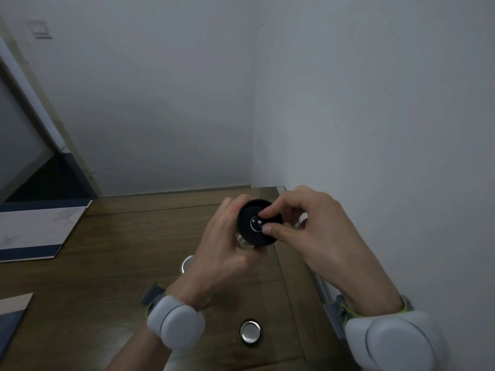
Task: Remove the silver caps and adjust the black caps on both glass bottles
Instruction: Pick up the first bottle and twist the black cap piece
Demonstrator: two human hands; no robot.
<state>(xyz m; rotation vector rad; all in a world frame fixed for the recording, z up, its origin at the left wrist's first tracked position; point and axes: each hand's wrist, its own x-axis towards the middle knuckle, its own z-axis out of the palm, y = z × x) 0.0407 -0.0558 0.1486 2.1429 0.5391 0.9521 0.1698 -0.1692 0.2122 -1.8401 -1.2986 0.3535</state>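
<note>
From the head view, the left hand point(219, 253) grips a glass bottle point(244, 241) above the wooden table point(112, 253), while the right hand point(308, 223) pinches the nozzle in its black cap point(259, 223); a silver cap point(250, 331) lies on the table nearer the person. Tilted so, the bottle may slip if the pinch twists hard

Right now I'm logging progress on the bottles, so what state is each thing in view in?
Glass bottle: lifted off the table, gripped by the left hand.
Black cap: on the bottle, facing the camera, right hand fingertips pinching its centre.
Silver cap: off, lying on the wooden table.
Second silver cap: on the table, partly hidden behind the left hand.
</note>
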